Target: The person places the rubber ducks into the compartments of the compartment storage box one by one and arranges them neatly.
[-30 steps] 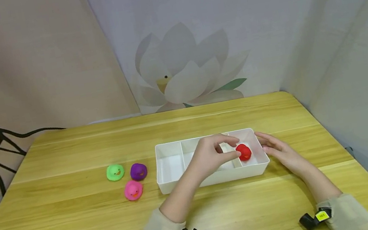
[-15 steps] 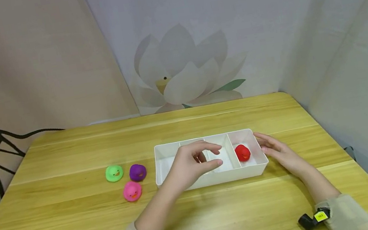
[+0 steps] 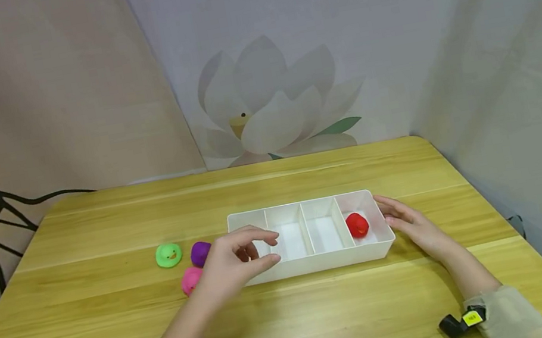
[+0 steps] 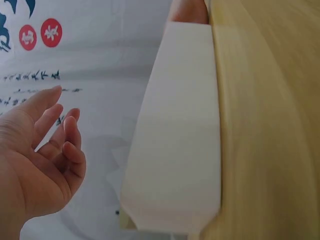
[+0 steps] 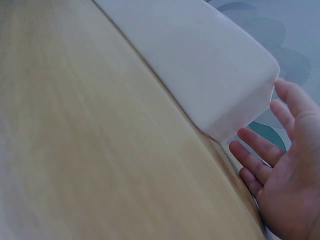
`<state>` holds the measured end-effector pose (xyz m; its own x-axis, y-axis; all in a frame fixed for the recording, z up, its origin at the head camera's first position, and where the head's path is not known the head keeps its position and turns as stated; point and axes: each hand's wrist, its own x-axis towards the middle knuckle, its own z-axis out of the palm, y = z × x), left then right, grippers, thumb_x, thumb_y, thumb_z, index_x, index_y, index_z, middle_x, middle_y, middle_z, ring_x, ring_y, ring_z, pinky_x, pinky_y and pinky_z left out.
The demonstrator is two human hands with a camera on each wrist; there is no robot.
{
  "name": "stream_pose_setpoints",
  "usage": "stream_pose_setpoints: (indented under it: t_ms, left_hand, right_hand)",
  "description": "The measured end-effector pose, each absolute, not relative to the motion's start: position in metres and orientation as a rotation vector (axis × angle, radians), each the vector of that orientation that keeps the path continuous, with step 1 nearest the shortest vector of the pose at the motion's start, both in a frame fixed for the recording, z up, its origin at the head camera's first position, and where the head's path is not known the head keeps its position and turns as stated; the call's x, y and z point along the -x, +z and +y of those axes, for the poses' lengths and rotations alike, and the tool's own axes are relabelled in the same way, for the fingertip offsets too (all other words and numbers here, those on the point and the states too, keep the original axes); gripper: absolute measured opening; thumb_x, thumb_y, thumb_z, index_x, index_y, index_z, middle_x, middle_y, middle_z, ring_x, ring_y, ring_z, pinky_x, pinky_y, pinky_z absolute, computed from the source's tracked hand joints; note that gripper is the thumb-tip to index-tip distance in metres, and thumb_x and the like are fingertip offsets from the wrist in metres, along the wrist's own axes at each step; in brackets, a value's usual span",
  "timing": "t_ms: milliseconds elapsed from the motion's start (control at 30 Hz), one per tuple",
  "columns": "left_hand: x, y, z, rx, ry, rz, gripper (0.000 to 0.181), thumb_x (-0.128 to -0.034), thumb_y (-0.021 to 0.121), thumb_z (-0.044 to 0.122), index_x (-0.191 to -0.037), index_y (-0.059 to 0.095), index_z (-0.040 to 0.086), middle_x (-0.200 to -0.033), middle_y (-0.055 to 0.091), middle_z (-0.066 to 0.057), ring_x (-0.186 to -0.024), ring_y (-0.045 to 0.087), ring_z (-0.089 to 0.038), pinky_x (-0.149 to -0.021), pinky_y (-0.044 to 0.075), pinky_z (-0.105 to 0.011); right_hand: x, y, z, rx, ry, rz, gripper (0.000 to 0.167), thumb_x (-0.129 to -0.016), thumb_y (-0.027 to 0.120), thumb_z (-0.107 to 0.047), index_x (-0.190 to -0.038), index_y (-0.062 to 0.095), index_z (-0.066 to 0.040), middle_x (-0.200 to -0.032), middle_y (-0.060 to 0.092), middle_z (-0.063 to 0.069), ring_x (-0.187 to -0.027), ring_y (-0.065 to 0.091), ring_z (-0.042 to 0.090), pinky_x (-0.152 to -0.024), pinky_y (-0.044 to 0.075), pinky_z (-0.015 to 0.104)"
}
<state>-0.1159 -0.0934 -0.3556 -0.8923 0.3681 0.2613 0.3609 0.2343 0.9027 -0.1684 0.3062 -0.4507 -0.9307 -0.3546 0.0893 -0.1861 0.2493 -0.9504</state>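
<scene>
A white box with several compartments stands on the table; a red rubber duck sits in its rightmost compartment. My left hand hovers over the box's left end with thumb and fingers spread apart, holding nothing. Left of the box are a green duck, a purple duck and a pink duck; the hand partly covers the purple and pink ones. My right hand rests its fingers against the box's right end. In the right wrist view, its fingertips meet the box corner.
The wooden table runs under everything, with its far edge before a curtain printed with a lotus. A black wrist camera is strapped to the right sleeve.
My left hand has let go of the red duck in the rightmost compartment and moved left across the box toward the other ducks. The right hand stays at the box's end.
</scene>
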Motion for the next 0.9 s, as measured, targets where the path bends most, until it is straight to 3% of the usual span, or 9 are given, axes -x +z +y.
stream_pose_setpoints:
  t_ms: [300, 500, 900]
  left_hand:
    - [0.107, -0.361, -0.131, -0.698, 1.79, 2.537, 0.025, -0.0773, 0.081, 0.013, -0.101, 0.074, 0.019, -0.095, 0.068, 0.004, -0.06, 0.053, -0.018, -0.053, 0.043, -0.026]
    - [0.104, -0.365, -0.159, -0.595, 1.768, 2.595, 0.025, -0.077, 0.081, 0.015, -0.101, 0.074, 0.018, -0.099, 0.068, 0.001, -0.067, 0.053, -0.018, -0.055, 0.045, -0.026]
    - [0.097, -0.365, -0.202, -0.433, 1.575, 2.699, 0.032, -0.0795, 0.08, 0.019, -0.11, 0.071, 0.013, -0.079, 0.059, -0.006, -0.068, 0.053, -0.019, -0.053, 0.045, -0.029]
  right_hand:
    - [0.168, -0.449, 0.305, 0.501, -1.763, 2.369, 0.05, -0.102, 0.047, -0.015, -0.149, 0.032, -0.008, -0.142, 0.04, 0.024, -0.122, 0.045, 0.009, -0.097, 0.034, 0.017]
    - [0.168, -0.449, 0.304, 0.491, -1.754, 2.376, 0.05, -0.102, 0.047, -0.016, -0.149, 0.032, -0.01, -0.143, 0.04, 0.023, -0.123, 0.044, 0.008, -0.097, 0.034, 0.017]
    - [0.167, -0.448, 0.304, 0.488, -1.744, 2.385, 0.051, -0.102, 0.048, -0.016, -0.149, 0.032, -0.01, -0.142, 0.04, 0.023, -0.123, 0.044, 0.009, -0.096, 0.034, 0.017]
